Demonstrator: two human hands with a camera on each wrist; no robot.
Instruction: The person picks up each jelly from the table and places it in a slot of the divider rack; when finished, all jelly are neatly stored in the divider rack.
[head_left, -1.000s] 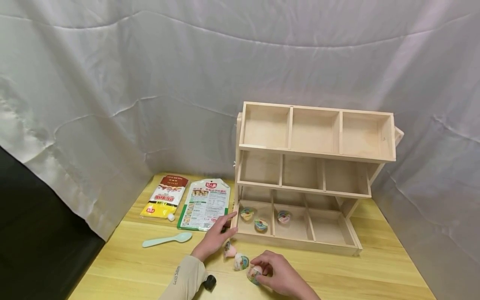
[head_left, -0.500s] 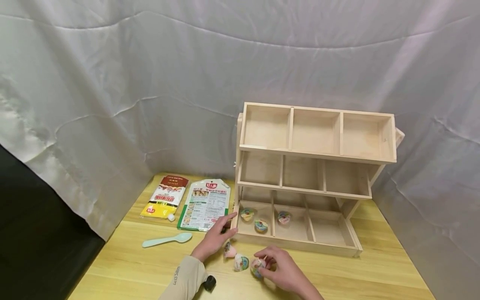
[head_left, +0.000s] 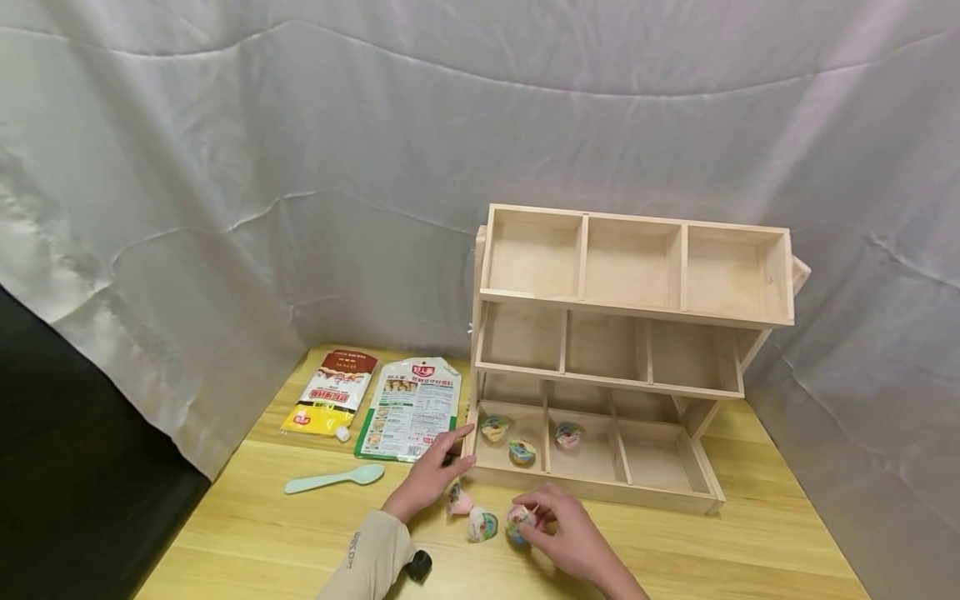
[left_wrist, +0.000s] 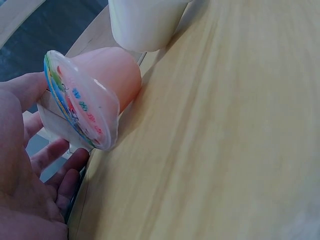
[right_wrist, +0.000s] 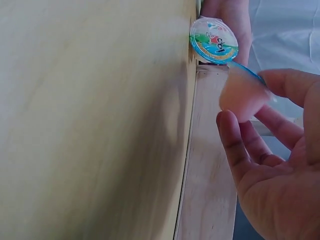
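Head view: right hand [head_left: 566, 537] draws one lidded cup [head_left: 517, 525] away from its neighbours

Over the last second the right hand has carried the lidded cup a little toward the far side and the right. It now stands apart from the white cup [head_left: 480, 527] to its left, on the near side of the lowest tray [head_left: 592, 490]. The right wrist view shows the grip: fingertips pinch the cup, one at the lid's rim, another at its base. It looks raised off the tabletop [head_left: 247, 533], though how far I cannot tell.

The left hand [head_left: 430, 471] has not shifted; its fingers rest, extended, against the tray's near left corner. In the left wrist view the pink cup [left_wrist: 107, 75] lies on its side close to the thumb; whether they touch I cannot tell. The two hands are apart, with the pink and white cups between them.

Inside the tray nothing has changed: a yellow cup [head_left: 495, 428] and a blue cup [head_left: 522, 451] lie in the left compartment, a pale cup [head_left: 568, 434] in the middle one. So I judge this small move to be handling only, with the held cup outside every compartment.

Farther left, a spoon [head_left: 337, 479] and two packets lie where they were.
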